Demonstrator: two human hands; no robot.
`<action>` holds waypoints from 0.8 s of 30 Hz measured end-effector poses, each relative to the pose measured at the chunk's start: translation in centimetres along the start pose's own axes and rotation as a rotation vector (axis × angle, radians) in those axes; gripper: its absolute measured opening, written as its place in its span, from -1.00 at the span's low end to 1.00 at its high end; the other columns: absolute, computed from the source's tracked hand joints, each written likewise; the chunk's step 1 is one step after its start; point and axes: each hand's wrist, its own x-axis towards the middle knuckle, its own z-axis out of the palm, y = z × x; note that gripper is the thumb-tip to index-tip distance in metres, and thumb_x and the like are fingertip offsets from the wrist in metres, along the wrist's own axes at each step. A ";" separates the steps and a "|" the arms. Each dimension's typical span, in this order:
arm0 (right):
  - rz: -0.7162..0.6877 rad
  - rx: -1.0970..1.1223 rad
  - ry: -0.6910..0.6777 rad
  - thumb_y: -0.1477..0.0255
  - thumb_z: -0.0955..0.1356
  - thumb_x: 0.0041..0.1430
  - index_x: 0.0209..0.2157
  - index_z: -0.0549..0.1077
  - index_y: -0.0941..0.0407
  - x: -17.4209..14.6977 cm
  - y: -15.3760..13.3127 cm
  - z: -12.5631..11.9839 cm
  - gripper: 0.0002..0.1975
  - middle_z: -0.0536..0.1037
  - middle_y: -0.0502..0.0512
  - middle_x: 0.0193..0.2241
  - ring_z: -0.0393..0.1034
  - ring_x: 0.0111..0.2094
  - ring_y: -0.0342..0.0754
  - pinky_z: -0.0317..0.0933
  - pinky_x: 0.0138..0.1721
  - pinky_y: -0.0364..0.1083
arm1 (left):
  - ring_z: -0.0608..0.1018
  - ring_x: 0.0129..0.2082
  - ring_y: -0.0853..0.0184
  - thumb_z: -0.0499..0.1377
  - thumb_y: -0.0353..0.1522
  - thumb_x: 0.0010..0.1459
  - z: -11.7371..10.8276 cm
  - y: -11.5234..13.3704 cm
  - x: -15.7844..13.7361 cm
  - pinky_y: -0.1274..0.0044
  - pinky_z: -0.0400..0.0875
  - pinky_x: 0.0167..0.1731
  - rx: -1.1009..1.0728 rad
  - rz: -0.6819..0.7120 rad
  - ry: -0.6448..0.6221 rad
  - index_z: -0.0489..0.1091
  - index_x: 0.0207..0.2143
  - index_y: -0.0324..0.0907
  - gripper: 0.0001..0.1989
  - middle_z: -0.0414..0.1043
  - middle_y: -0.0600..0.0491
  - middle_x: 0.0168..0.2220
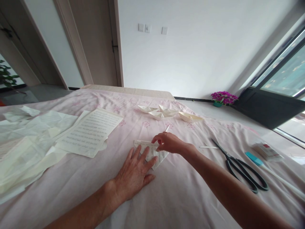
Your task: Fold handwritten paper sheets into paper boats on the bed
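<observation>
Folded paper [151,153] under left grip [132,175]

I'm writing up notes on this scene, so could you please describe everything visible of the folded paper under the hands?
The folded paper is off-white, with dark marks like writing, too small to read. Partly covered, it looks roughly triangular, with a long far edge and a corner toward the person. It lies flat on the pale pink cloth. The left hand's spread fingers rest on it; the right hand is at its far right part.
</observation>
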 end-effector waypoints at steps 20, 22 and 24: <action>-0.255 -0.300 0.202 0.52 0.22 0.27 0.07 0.36 -0.14 -3.2 -1.1 2.9 -0.60 0.33 0.05 -0.32 0.16 -0.30 -0.09 -0.03 -0.27 -0.08 | 0.30 0.01 0.06 0.12 -0.13 0.15 -1.0 1.1 -0.1 0.16 0.21 0.00 0.081 -0.051 0.084 0.18 0.16 0.03 -0.48 0.28 -0.08 -0.02; -0.243 -0.309 0.191 0.54 0.22 0.26 0.05 0.37 -0.12 -3.5 -1.4 2.9 -0.60 0.33 0.06 -0.30 0.16 -0.29 -0.08 -0.04 -0.27 -0.07 | 0.34 -0.07 0.08 0.11 -0.13 0.15 -1.3 1.4 -0.1 0.19 0.26 -0.05 0.110 -0.058 0.079 0.20 0.14 -0.01 -0.49 0.32 -0.08 -0.10; -0.230 -0.317 0.177 0.54 0.22 0.26 0.02 0.40 -0.08 -3.7 -1.7 2.7 -0.63 0.33 0.07 -0.30 0.15 -0.28 -0.08 -0.04 -0.28 -0.07 | 0.35 -0.08 0.08 0.10 -0.13 0.15 -1.6 1.5 -0.1 0.20 0.27 -0.06 0.133 -0.053 0.084 0.23 0.12 -0.04 -0.51 0.33 -0.08 -0.12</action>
